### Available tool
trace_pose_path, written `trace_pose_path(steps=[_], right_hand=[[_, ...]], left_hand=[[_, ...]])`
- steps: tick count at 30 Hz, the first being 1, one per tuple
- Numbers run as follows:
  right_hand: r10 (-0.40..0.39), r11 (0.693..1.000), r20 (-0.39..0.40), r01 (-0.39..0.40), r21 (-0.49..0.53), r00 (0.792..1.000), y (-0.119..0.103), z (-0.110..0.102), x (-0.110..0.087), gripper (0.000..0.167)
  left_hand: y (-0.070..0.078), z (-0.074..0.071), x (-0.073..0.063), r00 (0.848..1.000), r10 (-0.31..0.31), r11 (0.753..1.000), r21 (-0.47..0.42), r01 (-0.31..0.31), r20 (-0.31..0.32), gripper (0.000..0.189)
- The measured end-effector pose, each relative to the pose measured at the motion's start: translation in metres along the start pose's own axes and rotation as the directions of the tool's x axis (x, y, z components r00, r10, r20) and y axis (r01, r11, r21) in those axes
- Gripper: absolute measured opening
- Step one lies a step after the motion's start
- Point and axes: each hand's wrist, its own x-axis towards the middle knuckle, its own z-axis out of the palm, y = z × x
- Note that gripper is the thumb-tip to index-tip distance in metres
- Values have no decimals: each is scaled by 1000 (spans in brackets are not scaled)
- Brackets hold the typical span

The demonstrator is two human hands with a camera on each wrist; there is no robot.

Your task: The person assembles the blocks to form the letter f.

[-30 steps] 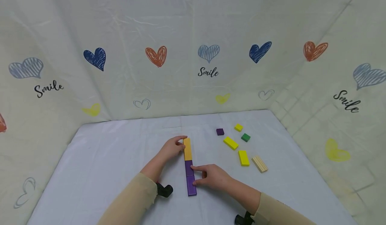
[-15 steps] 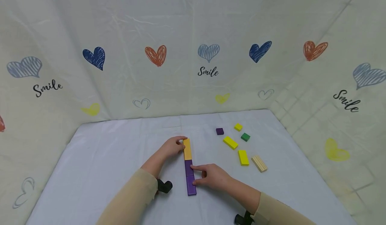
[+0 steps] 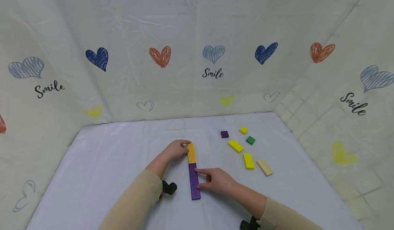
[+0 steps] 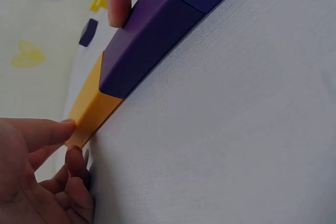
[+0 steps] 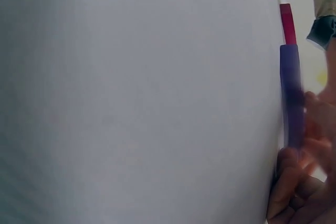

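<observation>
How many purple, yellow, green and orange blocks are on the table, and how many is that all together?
Purple: 3 (nearest purple block, middle purple block, loose purple block)
Yellow: 3 (long yellow block, other long yellow block, small yellow block)
Green block: 1
Orange block: 1
Total: 8

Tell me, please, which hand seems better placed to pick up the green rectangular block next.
Probably the right hand: it touches the purple rectangular blocks from the right, where the green rectangular block lies. The left hand touches the orange rectangular block from the left.
</observation>
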Motion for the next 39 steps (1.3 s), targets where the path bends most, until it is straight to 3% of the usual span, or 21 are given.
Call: trace_pose_path(steps=[10, 21, 29, 39], right_hand=[[-19, 999, -10, 20, 39, 1000, 1, -6, 1, 64], [-16, 1000, 10, 16, -22, 1000, -2, -16, 23, 69], [-1, 1000, 21, 1, -28, 1000, -7, -19, 25, 67], [22, 999, 27, -22, -29, 999, -7, -19, 24, 68]], left_hand=[[0, 0, -2, 1000, 4, 1000, -17, -4, -4, 40], [-3, 0, -1, 1000, 16, 998, -53, -16, 4, 39], [-3, -1, -2, 1000, 9, 999, -47, -10, -7, 40], [-3, -4, -8, 1000, 8, 992, -129, -10, -20, 40]])
